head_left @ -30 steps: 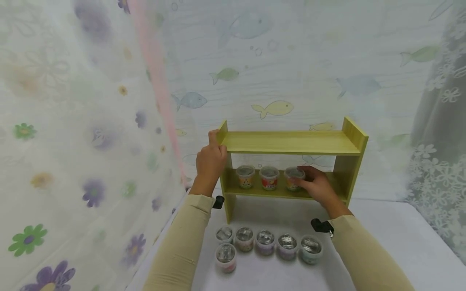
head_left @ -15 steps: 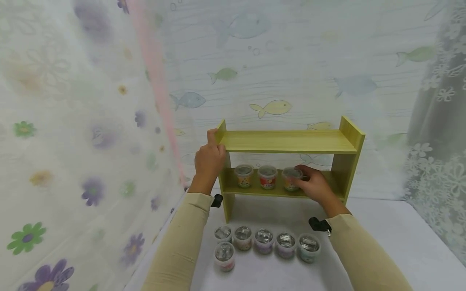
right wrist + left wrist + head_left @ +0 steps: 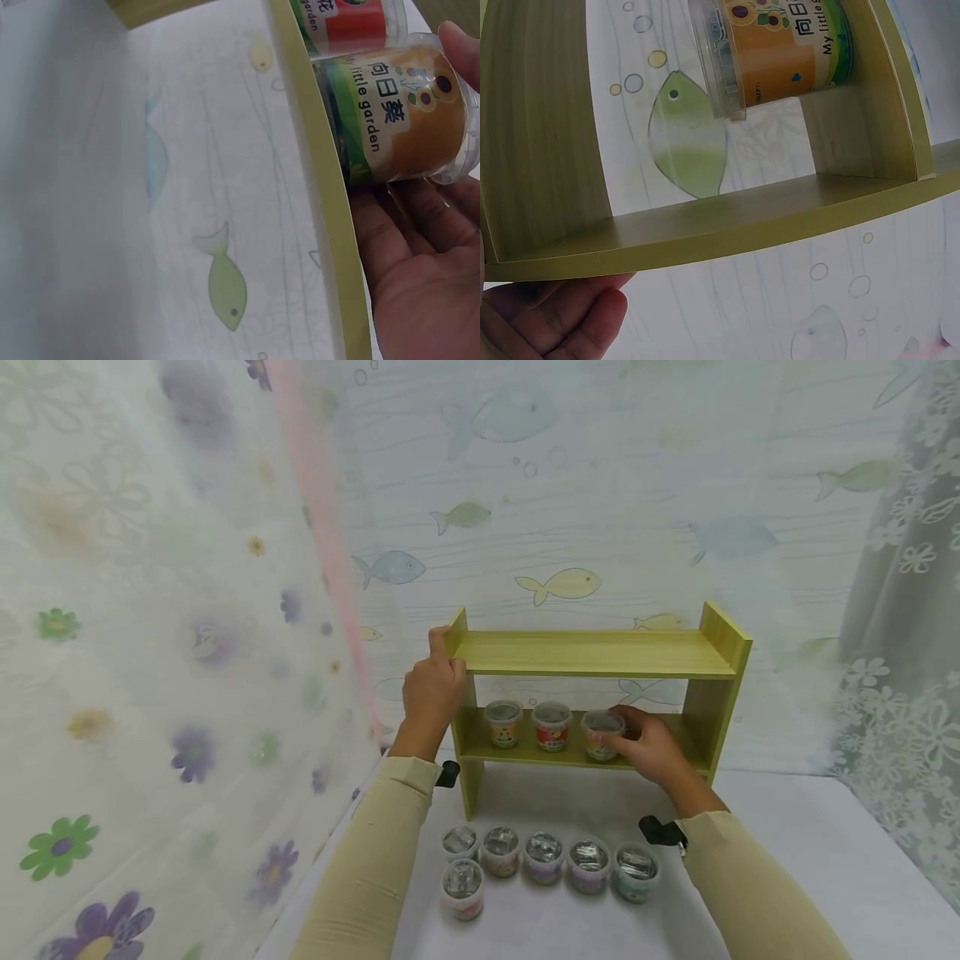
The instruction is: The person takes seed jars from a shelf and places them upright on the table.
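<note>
On the lower board of a yellow-green wooden shelf (image 3: 592, 652), three small clear-lidded plastic cups stand in a row. My right hand (image 3: 651, 745) grips the rightmost cup (image 3: 604, 745), which has an orange sunflower label. In the right wrist view, the thumb lies by the lid of this sunflower cup (image 3: 409, 112) and the fingers are on its other side. The middle cup (image 3: 552, 735) has a red label, the left cup (image 3: 503, 731) an orange one. My left hand (image 3: 433, 689) holds the shelf's upper left side; its fingers (image 3: 592, 322) show beyond the panel.
Several more lidded cups (image 3: 543, 860) stand on the white table (image 3: 570, 935) before the shelf, most in a row, with a pink-labelled cup (image 3: 462, 891) nearer on the left. A fish-print curtain (image 3: 600, 485) hangs behind, a flower-print one (image 3: 150, 693) on the left.
The cup in my right hand has come slightly forward, toward the shelf's front edge. My left hand keeps its place on the shelf side.
</note>
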### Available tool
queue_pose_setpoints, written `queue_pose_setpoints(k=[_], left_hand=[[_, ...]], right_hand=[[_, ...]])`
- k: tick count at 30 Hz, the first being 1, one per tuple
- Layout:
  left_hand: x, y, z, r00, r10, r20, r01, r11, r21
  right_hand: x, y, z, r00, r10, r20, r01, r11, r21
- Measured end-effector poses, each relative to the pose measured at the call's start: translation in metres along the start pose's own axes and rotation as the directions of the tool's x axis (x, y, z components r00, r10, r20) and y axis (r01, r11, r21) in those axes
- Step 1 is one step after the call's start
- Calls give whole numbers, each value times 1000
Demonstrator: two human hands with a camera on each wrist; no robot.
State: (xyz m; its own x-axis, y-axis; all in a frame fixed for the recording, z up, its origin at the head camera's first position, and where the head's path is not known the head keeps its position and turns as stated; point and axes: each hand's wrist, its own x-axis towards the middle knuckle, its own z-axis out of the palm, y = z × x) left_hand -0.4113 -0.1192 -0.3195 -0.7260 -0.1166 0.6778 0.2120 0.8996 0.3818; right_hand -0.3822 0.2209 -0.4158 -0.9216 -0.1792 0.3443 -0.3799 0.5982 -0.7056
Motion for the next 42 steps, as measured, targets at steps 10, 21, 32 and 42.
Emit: queue_pose_setpoints(k=[10,21,32,42], left_hand=[[-1,0,-1,1000,11,17,-11,1000,0],[-1,1,-3,1000,12,19,-12,1000,4],[0,0,-3,1000,2,17,-2,1000,7],[-1,1,-3,1000,-6,24,7,1000,-9]], right_hand=[[-2,0,1,1000,-19,5,19,999,47],[-5,-3,-1,998,13,60,-23,985,171],[-4,-1,5,997,-25,78,11,986,168],[-7,-3,7,997,-58,60,50,990,133]])
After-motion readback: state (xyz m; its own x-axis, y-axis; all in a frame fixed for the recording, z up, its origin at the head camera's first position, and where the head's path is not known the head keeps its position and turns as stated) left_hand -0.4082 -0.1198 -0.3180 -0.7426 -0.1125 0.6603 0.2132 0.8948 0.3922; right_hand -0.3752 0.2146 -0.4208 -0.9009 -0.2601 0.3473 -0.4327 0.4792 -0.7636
